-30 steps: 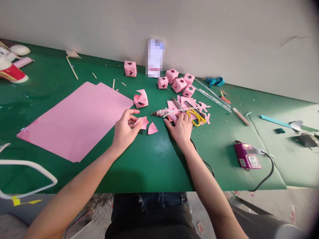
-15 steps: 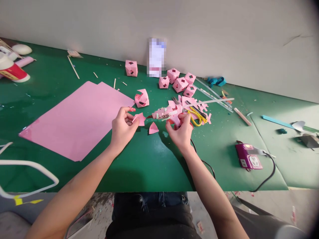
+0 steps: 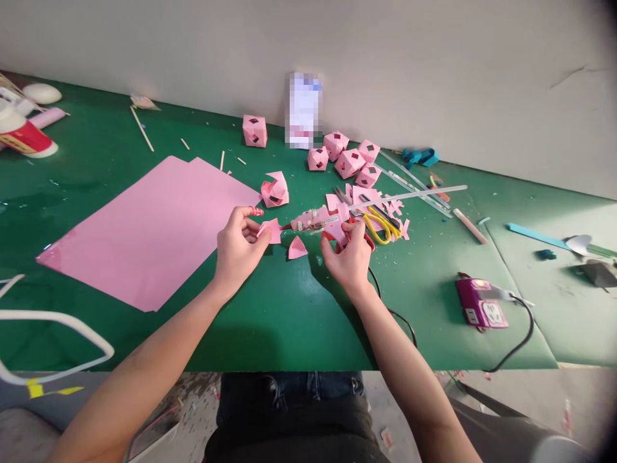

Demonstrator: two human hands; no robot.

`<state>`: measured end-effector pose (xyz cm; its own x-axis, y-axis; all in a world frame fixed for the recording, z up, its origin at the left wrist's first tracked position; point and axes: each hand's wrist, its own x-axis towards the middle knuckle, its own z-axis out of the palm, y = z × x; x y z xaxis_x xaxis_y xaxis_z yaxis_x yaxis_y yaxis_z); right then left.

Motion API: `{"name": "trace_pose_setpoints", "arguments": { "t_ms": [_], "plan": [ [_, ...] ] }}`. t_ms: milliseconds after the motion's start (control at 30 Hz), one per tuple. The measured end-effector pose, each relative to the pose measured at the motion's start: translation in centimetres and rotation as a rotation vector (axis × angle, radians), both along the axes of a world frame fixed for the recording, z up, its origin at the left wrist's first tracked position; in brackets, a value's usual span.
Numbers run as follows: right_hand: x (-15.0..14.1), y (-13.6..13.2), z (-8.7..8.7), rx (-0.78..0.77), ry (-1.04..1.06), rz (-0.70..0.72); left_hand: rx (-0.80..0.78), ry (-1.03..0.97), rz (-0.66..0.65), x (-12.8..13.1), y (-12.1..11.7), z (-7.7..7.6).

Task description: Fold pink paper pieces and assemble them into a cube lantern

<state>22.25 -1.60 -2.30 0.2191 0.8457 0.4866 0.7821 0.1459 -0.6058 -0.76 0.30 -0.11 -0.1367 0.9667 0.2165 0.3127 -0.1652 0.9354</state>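
My left hand (image 3: 241, 247) pinches a small folded piece of pink paper (image 3: 272, 231). In my right hand (image 3: 348, 256) is a pink hot glue gun (image 3: 315, 220), its nozzle pointing left and reaching the edge of that paper; whether glue is coming out is too small to tell. A long clear glue stick (image 3: 409, 195) sticks out of the gun's back. Just below the nozzle a pink paper triangle (image 3: 297, 248) lies on the green table. Behind my hands sits a partly open pink paper shape (image 3: 274, 190).
Large pink sheets (image 3: 139, 238) lie at left. Several pink paper polyhedra (image 3: 348, 163) stand near a blurred phone (image 3: 303, 110). Yellow-handled scissors (image 3: 380, 230) rest on paper scraps right of the gun. A purple power socket (image 3: 482, 303) with a black cable is at right.
The glue gun has tilted slightly, its rear and glue stick shifting a little up and right. My left hand and its paper have hardly moved.
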Motion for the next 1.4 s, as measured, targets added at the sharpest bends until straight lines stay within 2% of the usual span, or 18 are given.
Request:
{"name": "trace_pose_setpoints", "arguments": {
  "t_ms": [567, 700, 833, 967, 1400],
  "plan": [
    [-0.1, 0.0, 0.1, 0.064, -0.090, -0.027, -0.001, 0.004, 0.006, 0.1, 0.0, 0.1],
    [0.2, 0.1, 0.3, 0.076, -0.119, -0.077, 0.005, 0.004, 0.008, 0.0, 0.0, 0.2],
    [0.4, 0.3, 0.4, 0.048, 0.003, -0.125, 0.013, -0.005, 0.011, 0.0, 0.0, 0.3],
    [-0.1, 0.1, 0.7, 0.005, 0.133, -0.079, 0.016, 0.001, 0.004, 0.0, -0.1, 0.3],
    [-0.5, -0.1, 1.0, -0.111, 0.057, -0.026, 0.040, -0.006, 0.009, -0.1, 0.0, 0.4]
  ]
}}
